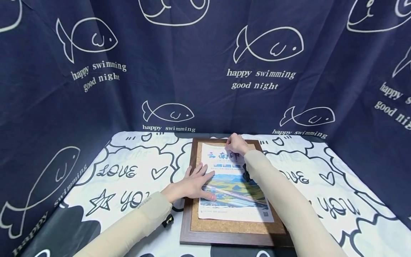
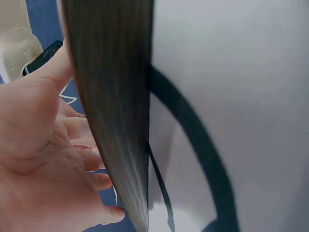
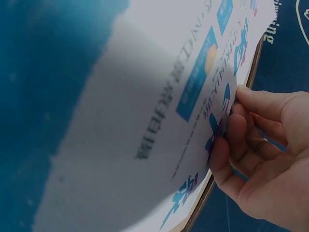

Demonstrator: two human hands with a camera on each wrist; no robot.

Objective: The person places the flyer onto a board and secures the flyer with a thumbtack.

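A printed poster (image 1: 233, 210) with blue lettering and a landscape picture lies on a cork board (image 1: 224, 225) in a brown wooden frame (image 1: 202, 238). My left hand (image 1: 192, 184) rests with fingers spread over the poster's left side and the frame edge. In the left wrist view the palm (image 2: 29, 154) shows beyond the frame's dark side (image 2: 108, 96). At the poster's top edge, my right hand (image 1: 237, 144) has thumb and fingers bent together. From the right wrist, the fingertips (image 3: 221, 154) pinch at the paper (image 3: 116, 169); I cannot tell whether a small pin sits between them.
The board lies on a white cloth (image 1: 135, 157) with black cartoon drawings and words. Behind it hangs a dark blue curtain (image 1: 208, 78) with white fish prints. My right sleeve (image 1: 282, 192) crosses over the board's right side and hides part of it.
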